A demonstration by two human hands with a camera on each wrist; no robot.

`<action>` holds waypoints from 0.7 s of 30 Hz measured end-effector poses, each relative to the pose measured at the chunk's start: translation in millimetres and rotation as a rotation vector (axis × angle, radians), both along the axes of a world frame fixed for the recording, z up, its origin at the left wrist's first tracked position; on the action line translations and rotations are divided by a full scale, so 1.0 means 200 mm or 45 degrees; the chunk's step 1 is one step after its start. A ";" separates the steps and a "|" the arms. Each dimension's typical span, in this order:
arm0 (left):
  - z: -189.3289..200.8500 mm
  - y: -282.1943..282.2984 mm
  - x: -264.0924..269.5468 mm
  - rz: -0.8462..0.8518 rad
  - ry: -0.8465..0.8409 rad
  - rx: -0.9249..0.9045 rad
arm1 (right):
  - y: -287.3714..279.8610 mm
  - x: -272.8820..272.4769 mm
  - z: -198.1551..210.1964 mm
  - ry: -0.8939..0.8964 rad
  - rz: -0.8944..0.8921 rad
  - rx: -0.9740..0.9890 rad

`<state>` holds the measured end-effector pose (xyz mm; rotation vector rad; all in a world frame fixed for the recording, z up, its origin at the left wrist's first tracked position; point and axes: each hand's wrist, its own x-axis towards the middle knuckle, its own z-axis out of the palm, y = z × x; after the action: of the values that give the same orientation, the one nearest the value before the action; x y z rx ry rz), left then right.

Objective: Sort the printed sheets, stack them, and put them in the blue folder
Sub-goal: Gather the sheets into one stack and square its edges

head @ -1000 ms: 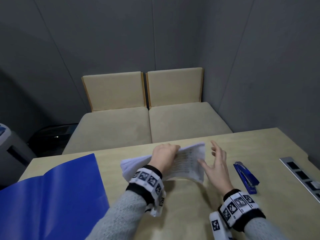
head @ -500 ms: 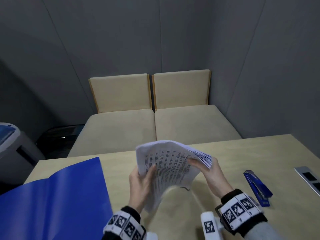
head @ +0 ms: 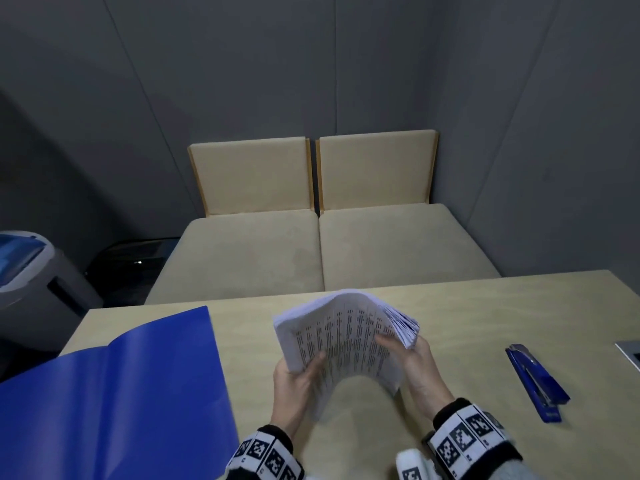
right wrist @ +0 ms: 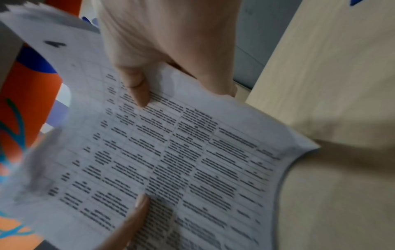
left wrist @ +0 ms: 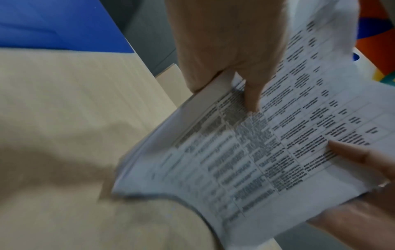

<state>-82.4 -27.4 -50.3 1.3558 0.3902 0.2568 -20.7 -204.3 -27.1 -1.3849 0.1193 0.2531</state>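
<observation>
A thick stack of printed sheets (head: 346, 336) arches upward above the wooden table (head: 485, 306), printed side toward me. My left hand (head: 298, 379) grips its left edge, thumb on the top page. My right hand (head: 412, 358) grips the fanned right edge, thumb on top. The left wrist view has the stack (left wrist: 267, 152) under the left hand's thumb (left wrist: 252, 94); the right wrist view has the same stack (right wrist: 181, 160) under the right hand's thumb (right wrist: 138, 89). The blue folder (head: 114, 396) lies open on the table to the left, apart from the hands.
A blue stapler (head: 535, 382) lies on the table to the right of my hands. A metal socket panel (head: 632, 355) sits at the right edge. Two beige seats (head: 322, 251) stand beyond the table. A grey machine (head: 31, 268) stands at the far left.
The stack lay on the table under my left hand a second ago. Both hands have since lifted it, gripped its two sides and bent it into an arch.
</observation>
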 end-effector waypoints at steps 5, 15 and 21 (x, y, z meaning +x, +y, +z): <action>-0.05 0.07 -0.03 -0.392 0.189 -0.049 | -0.07 0.06 -0.03 -0.109 0.019 -0.360; -0.44 0.01 -0.10 -0.579 0.941 -0.136 | -0.18 -0.04 -0.51 0.465 0.125 -0.902; -0.40 0.03 0.12 -0.108 0.790 -0.084 | -0.20 -0.01 -0.57 0.538 0.207 -0.798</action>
<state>-59.2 -20.9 -130.2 1.3649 0.8463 -0.2574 -22.7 -245.1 -141.1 -1.9489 0.4677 0.6855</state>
